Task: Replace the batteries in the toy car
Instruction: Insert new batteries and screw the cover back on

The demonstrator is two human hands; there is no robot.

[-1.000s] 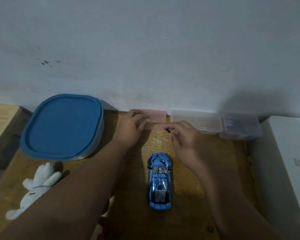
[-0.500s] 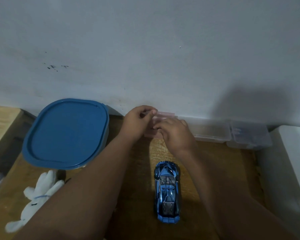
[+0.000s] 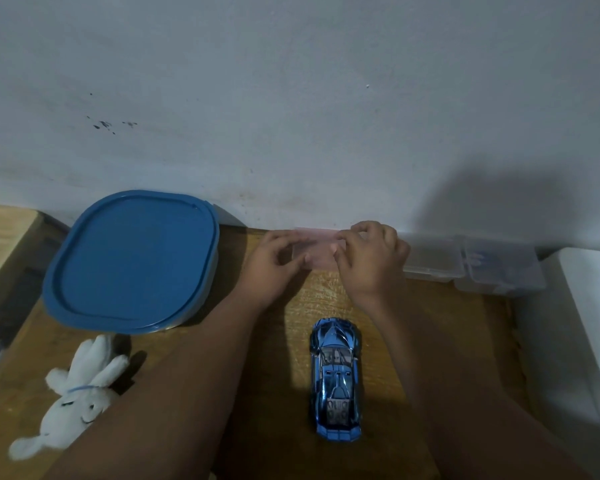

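Note:
A shiny blue toy car (image 3: 336, 379) stands on its wheels on the wooden table (image 3: 326, 299), nose toward the wall, between my two forearms. Against the wall beyond it lies a small pink plastic box (image 3: 317, 247). My left hand (image 3: 274, 263) holds the box's left end with thumb and fingers. My right hand (image 3: 371, 259) grips its right end, fingertips on the top edge. Whether the box lid is open I cannot tell. No batteries are visible.
A large blue-lidded container (image 3: 132, 261) sits at the left by the wall. A white plush rabbit (image 3: 77, 396) lies near the front left. Two clear plastic boxes (image 3: 471, 263) stand right of the pink one. A white block (image 3: 589, 341) borders the table's right side.
My right hand has shifted from the box's front-left part to its right end. My left hand slid down to the left end. The car has not moved.

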